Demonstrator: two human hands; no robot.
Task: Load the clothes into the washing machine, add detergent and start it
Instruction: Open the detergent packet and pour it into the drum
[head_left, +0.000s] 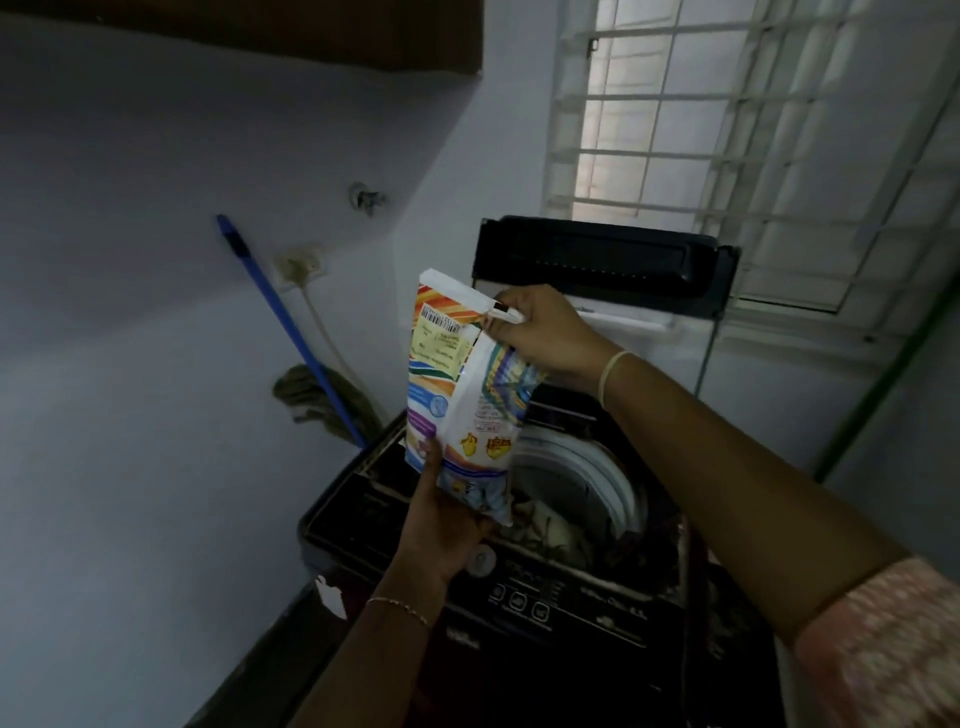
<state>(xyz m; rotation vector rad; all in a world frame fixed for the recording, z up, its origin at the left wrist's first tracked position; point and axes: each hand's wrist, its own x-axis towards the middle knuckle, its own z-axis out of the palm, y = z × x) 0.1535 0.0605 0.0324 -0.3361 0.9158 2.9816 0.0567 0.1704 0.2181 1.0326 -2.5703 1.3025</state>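
White and rainbow-striped plastic, the detergent packet (467, 400) is held upright in the air, over the left front part of the open washing machine (571, 597). The left hand (441, 519) grips its lower end from below, fingers curled behind it and the thumb (432, 453) lying up the printed face. The right hand (540, 332) is at the top, its fingers (506, 314) pinching the white flap at the packet's upper corner.

Below the packet, the drum (597, 467) shows a pale ring, and clothes (550, 530) lie heaped inside it. The dark lid (602, 260) stands raised at the back. A row of buttons (519, 600) sits on the front panel, just beside the left wrist.

A blue mop handle (291, 332) leans against the wall on the left, its cloth head (311, 395) near the machine's corner. A wall socket (298, 265) is behind it. A barred window (727, 104) is above the lid. A pink patterned sleeve (883, 649) covers the right upper arm.
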